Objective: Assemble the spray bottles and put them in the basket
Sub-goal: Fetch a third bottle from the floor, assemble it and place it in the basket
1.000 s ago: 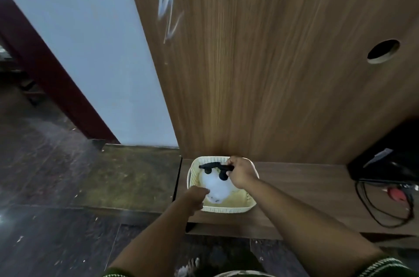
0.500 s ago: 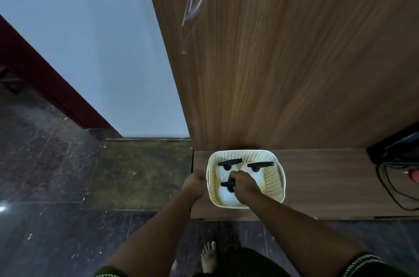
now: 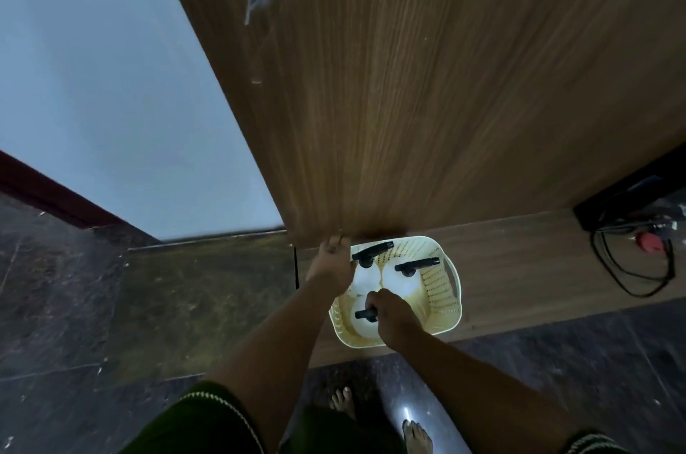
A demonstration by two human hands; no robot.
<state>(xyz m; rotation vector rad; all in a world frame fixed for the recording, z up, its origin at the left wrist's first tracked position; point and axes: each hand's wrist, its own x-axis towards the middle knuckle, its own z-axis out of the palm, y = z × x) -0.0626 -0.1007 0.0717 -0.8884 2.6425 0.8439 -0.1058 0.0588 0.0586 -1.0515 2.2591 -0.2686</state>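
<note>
A cream perforated basket sits on a low wooden ledge. Inside stand three white spray bottles with black trigger heads: one at the back left, one at the back right and one at the front. My right hand is closed on the front bottle's black head inside the basket. My left hand rests over the basket's left rim, fingers spread; whether it grips the rim is unclear.
A tall wooden panel rises right behind the basket. Black cables and a red plug lie on the ledge at the right. Dark stone floor lies to the left; my bare feet are below.
The view tilted down and the basket shifted right in frame. My right hand moved from the back of the basket to its front, holding a bottle head. My left hand rose along the left rim.
</note>
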